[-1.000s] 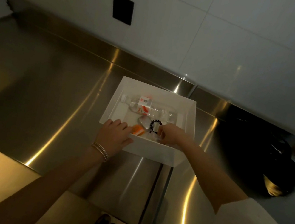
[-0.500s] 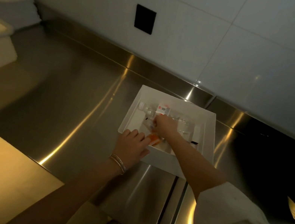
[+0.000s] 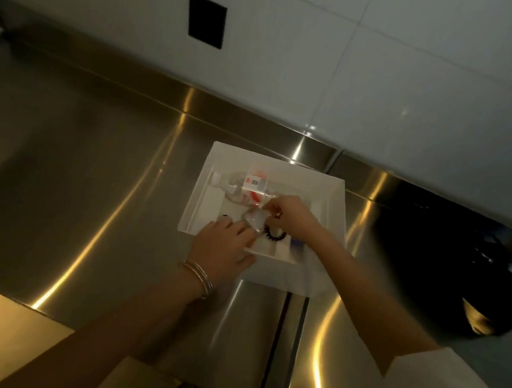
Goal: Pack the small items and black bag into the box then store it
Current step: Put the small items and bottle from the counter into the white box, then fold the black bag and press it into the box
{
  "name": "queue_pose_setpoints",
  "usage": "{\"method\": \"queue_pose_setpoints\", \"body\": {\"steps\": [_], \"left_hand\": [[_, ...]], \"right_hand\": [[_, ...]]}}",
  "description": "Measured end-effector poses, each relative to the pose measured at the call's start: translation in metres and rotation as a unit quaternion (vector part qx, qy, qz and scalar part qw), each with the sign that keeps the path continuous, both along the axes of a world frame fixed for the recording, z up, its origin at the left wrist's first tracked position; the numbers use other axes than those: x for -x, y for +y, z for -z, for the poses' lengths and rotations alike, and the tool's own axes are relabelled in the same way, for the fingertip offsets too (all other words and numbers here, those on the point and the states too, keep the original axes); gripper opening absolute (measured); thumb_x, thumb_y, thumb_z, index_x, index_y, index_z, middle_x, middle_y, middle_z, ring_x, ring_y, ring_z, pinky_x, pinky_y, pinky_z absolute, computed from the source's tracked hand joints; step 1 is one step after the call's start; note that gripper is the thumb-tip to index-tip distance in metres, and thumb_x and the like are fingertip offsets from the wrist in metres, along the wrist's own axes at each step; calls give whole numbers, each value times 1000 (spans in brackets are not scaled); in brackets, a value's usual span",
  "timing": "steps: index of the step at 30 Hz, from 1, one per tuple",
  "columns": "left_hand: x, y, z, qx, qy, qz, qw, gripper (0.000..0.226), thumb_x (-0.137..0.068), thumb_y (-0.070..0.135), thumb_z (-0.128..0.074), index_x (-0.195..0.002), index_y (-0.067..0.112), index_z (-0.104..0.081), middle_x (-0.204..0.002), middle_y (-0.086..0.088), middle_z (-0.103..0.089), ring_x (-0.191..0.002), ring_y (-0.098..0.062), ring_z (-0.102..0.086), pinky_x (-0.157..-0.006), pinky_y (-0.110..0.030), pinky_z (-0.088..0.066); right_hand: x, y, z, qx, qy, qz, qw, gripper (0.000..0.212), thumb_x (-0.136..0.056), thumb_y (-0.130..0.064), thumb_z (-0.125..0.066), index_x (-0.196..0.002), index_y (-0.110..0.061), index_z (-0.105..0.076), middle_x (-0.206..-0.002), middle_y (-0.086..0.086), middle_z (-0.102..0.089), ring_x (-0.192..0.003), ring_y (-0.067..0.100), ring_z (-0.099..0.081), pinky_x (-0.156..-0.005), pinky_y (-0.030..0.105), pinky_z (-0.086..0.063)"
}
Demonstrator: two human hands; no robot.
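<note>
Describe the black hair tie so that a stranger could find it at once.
On the steel counter stands a white box. Near its front wall, beside the right hand, lies the hair tie: the only black coiled ring, unlike the clear bottle behind it.

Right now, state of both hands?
Left hand: open, resting on near rim of the box.
Right hand: pinching a small item, too blurred to name.
</note>
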State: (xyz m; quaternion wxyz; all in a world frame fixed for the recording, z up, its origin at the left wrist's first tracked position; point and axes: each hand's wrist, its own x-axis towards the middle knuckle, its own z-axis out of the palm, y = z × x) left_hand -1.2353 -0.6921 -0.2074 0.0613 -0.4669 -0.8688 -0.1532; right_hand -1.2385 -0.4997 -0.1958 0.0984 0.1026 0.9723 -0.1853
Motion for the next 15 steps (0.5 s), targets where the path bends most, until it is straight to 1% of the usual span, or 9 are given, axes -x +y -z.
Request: {"method": "queue_pose_setpoints", "body": {"steps": [2,4,6,8,9,11,13,15], "left_hand": [[-2,20,-12,0,-6,41,999,37,-63,43,-78,-83,17,-60,-89,-6,-64,-77,-25,-58,-60,-31,-42],[-8,41,-20,0,1,82,997,41,-58,45,-81,-81,17,-61,-83,-6,-65,-74,-24,-60,-59,-32,-46],[-17,59,-24,-17,-7,131,991,35,-68,45,-74,-88,18,-62,-86,-5,-64,-79,-23,-59,-67,-34,-45],[-26,75,-24,-33,-13,165,986,32,-76,44,-67,-94,19,-61,-93,-3,-63,-85,-22,-57,-73,-35,-43],[-30,85,-25,-39,-11,180,983,31,-77,45,-64,-95,20,-60,-93,-3,-63,-85,-22,-56,-72,-35,-44],[-38,105,-27,-40,0,206,978,32,-77,48,-57,-92,20,-60,-88,-1,-62,-80,-22,-56,-66,-34,-45],[-45,126,-29,-43,7,223,974,37,-74,53,-45,-87,21,-59,-82,1,-61,-75,-22,-56,-61,-32,-43],[-54,146,-31,-48,13,232,971,37,-72,52,-43,-85,21,-60,-79,1,-61,-73,-22,-57,-60,-31,-43]], "right_hand": [[-23,17,-12,-11,17,19,1000,38,-83,-18,-66,-120,-13,-59,-121,7,-63,-111,22,-58,-95,33,-45],[-47,32,-23,-16,39,46,998,42,-82,-19,-68,-122,-14,-57,-127,6,-59,-118,22,-53,-99,32,-39],[-72,44,-33,-23,62,73,995,44,-82,-17,-67,-124,-14,-55,-131,6,-55,-122,22,-48,-103,31,-35],[-97,58,-40,-33,92,105,990,43,-83,-17,-67,-124,-14,-54,-130,8,-54,-122,23,-48,-104,35,-37],[-110,66,-42,-39,107,126,985,43,-83,-17,-67,-124,-14,-54,-129,8,-54,-121,23,-48,-104,36,-39],[-138,84,-42,-52,125,165,977,45,-82,-19,-67,-125,-15,-53,-129,8,-53,-122,23,-48,-103,39,-40],[-166,103,-39,-51,122,202,970,48,-81,-20,-69,-126,-15,-52,-130,8,-50,-121,23,-48,-103,39,-41],[-194,123,-36,-48,107,237,964,53,-80,-21,-70,-128,-16,-50,-131,8,-48,-121,24,-47,-103,39,-41]]}}
